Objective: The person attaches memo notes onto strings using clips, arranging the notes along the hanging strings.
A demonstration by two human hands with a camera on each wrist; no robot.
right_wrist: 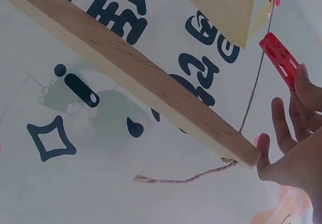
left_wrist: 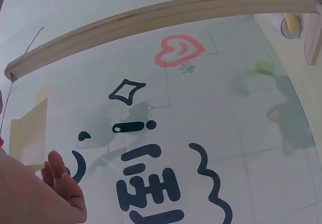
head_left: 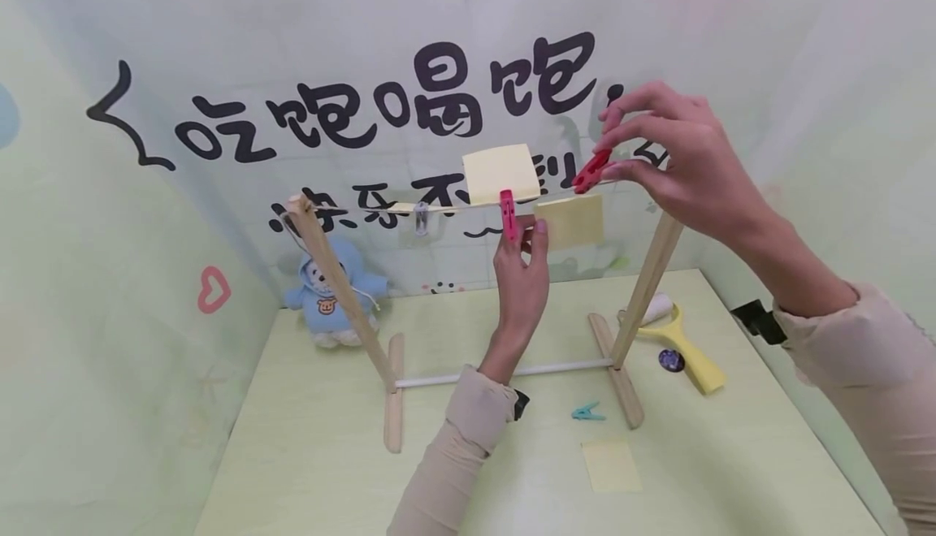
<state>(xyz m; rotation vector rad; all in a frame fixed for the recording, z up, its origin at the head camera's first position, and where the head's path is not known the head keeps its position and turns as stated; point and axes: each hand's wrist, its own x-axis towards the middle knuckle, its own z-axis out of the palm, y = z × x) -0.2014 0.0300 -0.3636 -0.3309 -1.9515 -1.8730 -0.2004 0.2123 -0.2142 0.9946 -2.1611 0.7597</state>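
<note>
In the head view my right hand (head_left: 676,154) pinches a red clothespin (head_left: 592,170) at the string, near the right post. The same clothespin (right_wrist: 282,60) touches or overlaps the string in the right wrist view. My left hand (head_left: 522,276) holds a yellow sticky note (head_left: 574,222) by its left edge, just below the string (head_left: 453,209). Beside it, a pink clothespin (head_left: 508,215) fastens another sticky note (head_left: 500,172) that stands up above the string. Farther left, a pale clothespin (head_left: 421,218) clips a further note, seen nearly edge-on.
Two wooden posts, left (head_left: 340,292) and right (head_left: 647,288), carry the string. A teal clothespin (head_left: 587,412) and a loose sticky note (head_left: 611,465) lie on the table (head_left: 307,455). A yellow-handled lint roller (head_left: 691,353) is at right, a blue plush toy (head_left: 336,292) at back left.
</note>
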